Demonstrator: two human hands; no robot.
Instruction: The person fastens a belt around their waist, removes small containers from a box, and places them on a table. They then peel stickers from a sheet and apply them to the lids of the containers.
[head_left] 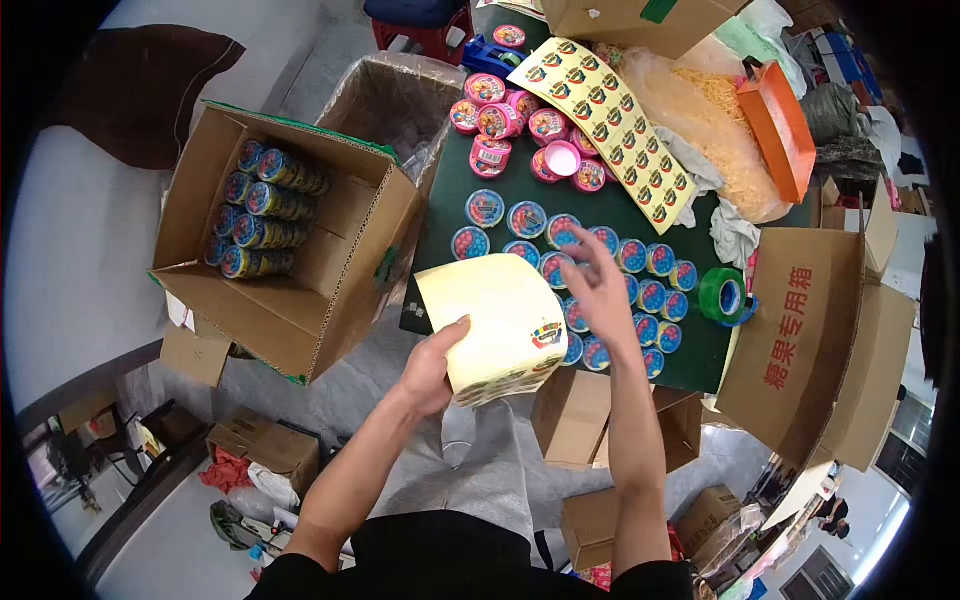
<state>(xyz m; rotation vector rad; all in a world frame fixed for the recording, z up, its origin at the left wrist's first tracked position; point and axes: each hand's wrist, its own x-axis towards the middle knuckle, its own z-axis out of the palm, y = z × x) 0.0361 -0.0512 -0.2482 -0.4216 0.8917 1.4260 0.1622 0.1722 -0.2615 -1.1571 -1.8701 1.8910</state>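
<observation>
My left hand (432,370) grips a curved yellowish sticker sheet (485,300) at its lower left edge, thumb on top. A printed logo sticker (547,333) shows near the sheet's right side, and more line its lower edge. My right hand (602,295) is over the rows of small round candy tubs (526,219), right of the sheet, with its fingers bent and apart. I make out nothing in those fingers. The tubs stand on a dark green table (445,205), with blue and pink contents showing through their tops. One tub (485,208) at the upper left shows a printed mark.
Pink round tubs (495,121) are heaped at the table's far side beside a second sticker sheet (610,125). Green tape (720,294) lies at the right. An open carton (340,290) with stacked tubs stands left; another carton (800,340) stands right.
</observation>
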